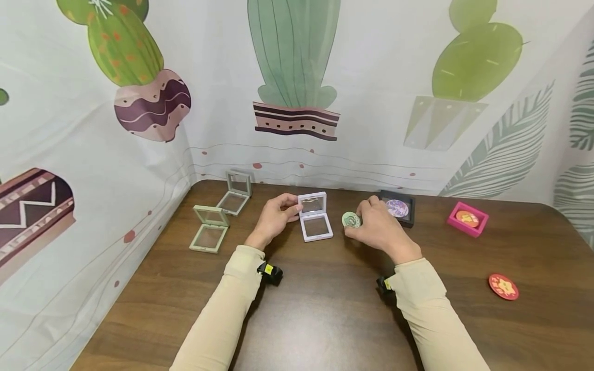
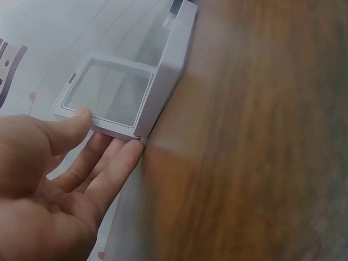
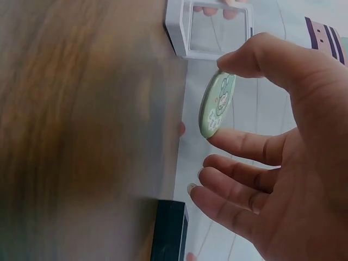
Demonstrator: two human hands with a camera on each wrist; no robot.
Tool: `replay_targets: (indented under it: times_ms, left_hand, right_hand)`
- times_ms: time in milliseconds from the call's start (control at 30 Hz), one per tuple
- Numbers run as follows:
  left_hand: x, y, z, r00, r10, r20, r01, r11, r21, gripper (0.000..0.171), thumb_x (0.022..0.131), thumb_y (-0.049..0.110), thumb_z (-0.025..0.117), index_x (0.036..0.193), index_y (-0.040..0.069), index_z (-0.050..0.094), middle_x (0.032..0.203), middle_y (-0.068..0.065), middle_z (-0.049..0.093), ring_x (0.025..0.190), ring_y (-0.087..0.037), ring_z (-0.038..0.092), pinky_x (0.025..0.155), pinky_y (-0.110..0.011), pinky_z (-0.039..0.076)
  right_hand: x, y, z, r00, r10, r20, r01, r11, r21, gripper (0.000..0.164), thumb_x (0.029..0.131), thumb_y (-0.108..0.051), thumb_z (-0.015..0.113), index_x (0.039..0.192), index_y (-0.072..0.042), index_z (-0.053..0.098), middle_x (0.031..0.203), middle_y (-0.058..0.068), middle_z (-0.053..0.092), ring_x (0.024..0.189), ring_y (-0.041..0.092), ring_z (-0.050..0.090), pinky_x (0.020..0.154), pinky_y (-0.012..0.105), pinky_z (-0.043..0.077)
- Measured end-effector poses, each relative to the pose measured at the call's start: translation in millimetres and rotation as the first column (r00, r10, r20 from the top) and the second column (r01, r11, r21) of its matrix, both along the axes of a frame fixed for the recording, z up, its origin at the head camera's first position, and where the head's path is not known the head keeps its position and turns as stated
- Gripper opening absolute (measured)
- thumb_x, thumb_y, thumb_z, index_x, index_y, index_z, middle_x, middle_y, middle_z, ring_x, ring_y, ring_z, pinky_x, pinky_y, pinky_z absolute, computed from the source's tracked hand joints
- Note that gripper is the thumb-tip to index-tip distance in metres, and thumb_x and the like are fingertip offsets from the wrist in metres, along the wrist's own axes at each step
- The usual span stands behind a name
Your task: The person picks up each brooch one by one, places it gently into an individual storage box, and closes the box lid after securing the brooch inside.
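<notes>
A pale lavender hinged case (image 1: 313, 206) with clear windows stands open in the middle of the table, its lid upright. My left hand (image 1: 277, 214) holds the lid's left edge; in the left wrist view the thumb (image 2: 81, 120) presses the front of the frame, with fingers behind and below. To the right of the case, my right hand (image 1: 382, 229) pinches a round green badge (image 1: 351, 220) with a cartoon print. Thumb and index finger grip the badge's rim in the right wrist view, the other fingers loosely bent below.
Two greenish cases, one (image 1: 209, 237) nearer and one (image 1: 233, 202) farther back, stand open at left. Behind my right hand lies a black box (image 1: 408, 222) holding a purple badge (image 1: 397, 208). Farther right are a pink box (image 1: 478, 230) with a round badge and a loose red badge (image 1: 503, 286).
</notes>
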State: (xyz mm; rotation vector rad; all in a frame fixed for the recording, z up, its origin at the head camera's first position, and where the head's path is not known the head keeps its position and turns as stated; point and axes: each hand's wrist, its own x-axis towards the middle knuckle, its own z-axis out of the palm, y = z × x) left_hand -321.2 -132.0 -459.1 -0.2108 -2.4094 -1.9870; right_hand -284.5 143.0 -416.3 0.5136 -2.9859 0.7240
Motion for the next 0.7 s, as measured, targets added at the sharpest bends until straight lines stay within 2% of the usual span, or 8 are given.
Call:
replay_targets:
  times_ms: [233,700]
  left_hand:
    - [1.8,0,2.2,1.000,-0.005,0.008,0.005,1.000,0.005,0.021,0.101,-0.004,0.067,0.121,-0.013,0.065,0.114,-0.024,0.069,0.109,-0.034,0.070,0.094,-0.043,0.061]
    - [0.9,0,0.8,1.000,-0.029,-0.012,0.029,0.999,0.017,0.021,0.101,-0.004,0.068,0.120,-0.012,0.066,0.116,-0.025,0.069,0.108,-0.035,0.070,0.092,-0.041,0.061]
  right_hand:
    - [-0.6,-11,-3.7,1.000,0.016,0.002,-0.016,0.999,0.028,0.035,0.081,-0.030,0.076,0.095,-0.001,0.061,0.105,0.015,0.051,0.101,0.035,0.052,0.083,0.048,0.053]
    - [-3.6,-42,-2.9,0.999,0.044,0.022,-0.044,0.999,-0.010,0.036,0.081,-0.030,0.077,0.098,-0.001,0.062,0.107,0.013,0.050,0.101,0.031,0.050,0.080,0.044,0.052]
